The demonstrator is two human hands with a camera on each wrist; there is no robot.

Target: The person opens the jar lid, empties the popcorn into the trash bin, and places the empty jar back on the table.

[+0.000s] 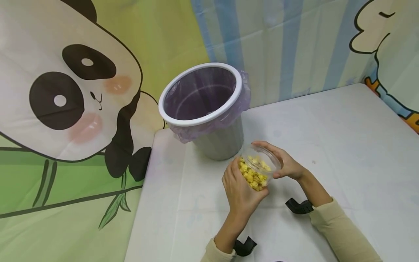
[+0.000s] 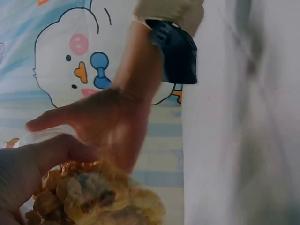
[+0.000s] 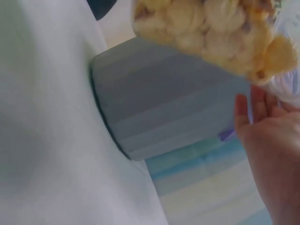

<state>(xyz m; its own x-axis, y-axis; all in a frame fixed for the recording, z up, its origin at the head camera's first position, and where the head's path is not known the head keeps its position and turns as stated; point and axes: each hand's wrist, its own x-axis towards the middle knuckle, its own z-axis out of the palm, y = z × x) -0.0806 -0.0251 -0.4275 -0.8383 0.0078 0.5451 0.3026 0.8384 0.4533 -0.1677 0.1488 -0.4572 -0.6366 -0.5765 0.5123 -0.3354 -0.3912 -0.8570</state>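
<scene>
A clear round jar (image 1: 253,176) of yellow popcorn is held tilted in front of the bin. My left hand (image 1: 240,191) grips its body from the lower left, fingers along the far side and thumb on the near side. My right hand (image 1: 286,162) holds the clear round top (image 1: 266,157) from the right, with thumb and fingers on opposite edges. In the left wrist view, popcorn (image 2: 93,194) fills the bottom beside my left thumb (image 2: 61,152). The right wrist view shows popcorn (image 3: 211,28) along the top, with my right hand (image 3: 276,145) by the clear plastic.
Just beyond the jar stands a grey bin (image 1: 219,145) with a white rim (image 1: 239,85) and a purple liner (image 1: 243,96). A white-covered table (image 1: 343,145) lies under everything. Printed cloth (image 1: 157,36) with a panda and stripes hangs behind and to the left.
</scene>
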